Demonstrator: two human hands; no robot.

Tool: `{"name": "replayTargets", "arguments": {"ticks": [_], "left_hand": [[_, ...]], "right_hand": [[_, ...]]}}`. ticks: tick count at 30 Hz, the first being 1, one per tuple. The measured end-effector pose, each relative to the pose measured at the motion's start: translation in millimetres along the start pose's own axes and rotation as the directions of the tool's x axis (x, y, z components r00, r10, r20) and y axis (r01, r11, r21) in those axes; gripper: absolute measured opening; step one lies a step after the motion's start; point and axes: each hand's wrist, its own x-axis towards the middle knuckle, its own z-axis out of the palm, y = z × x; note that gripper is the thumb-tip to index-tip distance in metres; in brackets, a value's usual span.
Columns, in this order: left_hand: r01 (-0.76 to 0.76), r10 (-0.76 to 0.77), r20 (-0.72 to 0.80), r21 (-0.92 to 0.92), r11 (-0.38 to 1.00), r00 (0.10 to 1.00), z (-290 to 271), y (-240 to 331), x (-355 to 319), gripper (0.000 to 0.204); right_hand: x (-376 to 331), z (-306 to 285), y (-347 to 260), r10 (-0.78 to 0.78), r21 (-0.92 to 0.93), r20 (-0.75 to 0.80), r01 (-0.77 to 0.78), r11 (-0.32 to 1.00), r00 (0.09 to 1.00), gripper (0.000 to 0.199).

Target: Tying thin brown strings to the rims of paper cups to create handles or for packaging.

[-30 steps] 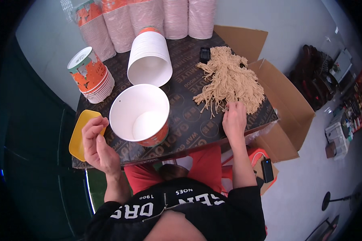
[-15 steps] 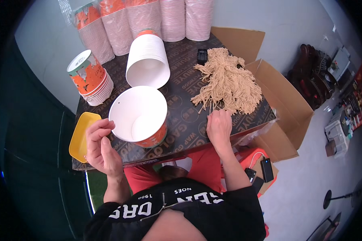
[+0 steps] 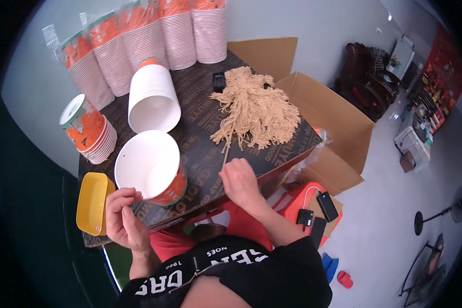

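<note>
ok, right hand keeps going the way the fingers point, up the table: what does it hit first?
Most likely the pile of tan strings: the right hand points toward it, and one loose strand already reaches down to the fingers. Height above the dark tabletop is hard to judge, so treat it as probable.

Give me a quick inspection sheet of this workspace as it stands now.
Surface: dark printed board laid over a cardboard box.
Job's things: open paper bucket; tan string bundle.
Clutter: stacked buckets, sleeved stacks, yellow tray, black device.
Hands: left hand by the bucket's rim; right hand pinching one string, apparently.
Cables: white lead to phones on a red stool.
Surroundings: grey floor, fan stand.
</note>
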Motion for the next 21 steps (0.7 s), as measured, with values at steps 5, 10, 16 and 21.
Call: {"name": "replayTargets", "arguments": {"ticks": [5, 10, 16, 21], "left_hand": [[0.031, -0.03, 0.054, -0.027, 0.999, 0.998, 3, 1, -3, 0.016], [0.057, -0.053, 0.084, -0.043, 0.997, 0.995, 0, 7, -6, 0.016], [0.065, -0.06, 0.157, -0.027, 0.998, 0.986, 8, 6, -7, 0.014], [0.052, -0.059, 0.181, 0.04, 0.998, 0.982, 6, 11, -7, 0.013]], "right_hand": [[6, -7, 5, -0.009, 0.144, -0.004, 0.009, 0.99, 1.0, 0.009], [10, -25, 30, 0.111, 0.077, -0.126, -0.102, 0.992, 0.986, 0.013], [4, -40, 55, 0.189, -0.034, -0.119, -0.195, 0.98, 0.975, 0.006], [13, -26, 49, 0.047, 0.011, -0.004, -0.047, 0.999, 0.999, 0.01]]}}
